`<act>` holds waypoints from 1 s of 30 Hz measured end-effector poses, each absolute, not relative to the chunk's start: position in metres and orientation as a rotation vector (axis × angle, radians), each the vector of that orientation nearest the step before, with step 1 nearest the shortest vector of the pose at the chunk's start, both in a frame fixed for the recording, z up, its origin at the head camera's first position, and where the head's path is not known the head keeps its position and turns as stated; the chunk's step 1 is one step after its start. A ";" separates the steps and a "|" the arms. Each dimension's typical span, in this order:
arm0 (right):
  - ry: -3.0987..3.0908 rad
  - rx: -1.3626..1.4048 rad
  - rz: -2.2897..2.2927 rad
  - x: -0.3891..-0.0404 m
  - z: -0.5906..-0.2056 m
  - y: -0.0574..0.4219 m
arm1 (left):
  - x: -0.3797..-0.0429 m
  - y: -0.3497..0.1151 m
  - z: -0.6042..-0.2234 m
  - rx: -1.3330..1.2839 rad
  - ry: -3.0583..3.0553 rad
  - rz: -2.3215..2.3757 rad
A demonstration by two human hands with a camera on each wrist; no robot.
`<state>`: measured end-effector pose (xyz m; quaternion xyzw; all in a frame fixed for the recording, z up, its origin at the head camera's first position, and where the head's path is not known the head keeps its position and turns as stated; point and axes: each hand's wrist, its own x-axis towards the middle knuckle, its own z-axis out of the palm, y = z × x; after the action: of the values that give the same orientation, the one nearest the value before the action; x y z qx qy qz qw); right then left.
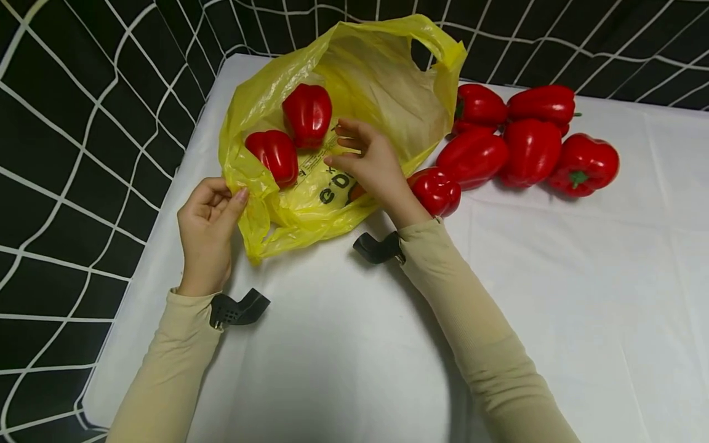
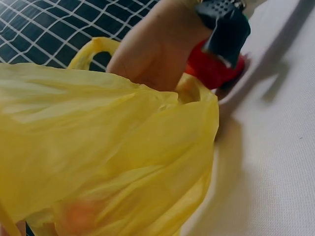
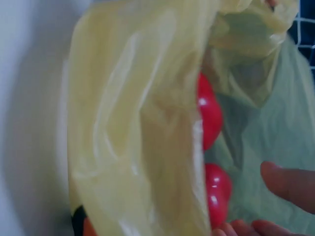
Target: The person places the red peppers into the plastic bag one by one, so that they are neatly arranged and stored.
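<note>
A yellow plastic bag (image 1: 266, 92) lies with its mouth spread wide on the table, two red bell peppers (image 1: 308, 115) (image 3: 210, 113) inside it. At the bag's near left edge my left hand (image 1: 206, 231) pinches the plastic between thumb and fingers. My right hand (image 1: 372, 161) reaches into the bag's mouth, fingers loosely bent and parted from the thumb, holding nothing. In the right wrist view its thumb (image 3: 290, 184) and fingertips show beside the peppers. The left wrist view shows mostly the bag's outer side (image 2: 113, 147), with the right hand (image 2: 152, 54) behind it.
Several more red bell peppers (image 1: 532, 151) lie grouped right of the bag; one (image 1: 436, 191) sits close by the right forearm. A white cloth covers the table (image 1: 332, 357). Black walls with white netting (image 1: 72, 154) stand along the left and back edges.
</note>
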<state>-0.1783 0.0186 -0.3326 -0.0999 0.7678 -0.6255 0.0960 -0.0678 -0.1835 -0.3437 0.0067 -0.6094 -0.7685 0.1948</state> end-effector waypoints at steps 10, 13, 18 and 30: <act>2.268 -0.355 -1.958 -0.151 -0.316 0.039 | -0.067 -0.184 -0.344 0.023 -1.706 -2.160; 2.288 -0.376 -1.965 -0.143 -0.312 0.048 | -0.067 -0.184 -0.344 0.021 -1.704 -2.162; 2.361 -0.370 -1.966 -0.135 -0.305 0.065 | -0.068 -0.183 -0.345 0.018 -1.686 -2.185; 2.686 -0.343 -1.799 -0.118 -0.308 0.115 | -0.069 -0.183 -0.345 0.023 -1.675 -2.195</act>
<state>-0.1176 0.1145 -0.3081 -0.1055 0.8250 -0.5525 -0.0546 -0.0690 -0.1832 -0.3452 0.0081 -0.5956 -0.7806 0.1893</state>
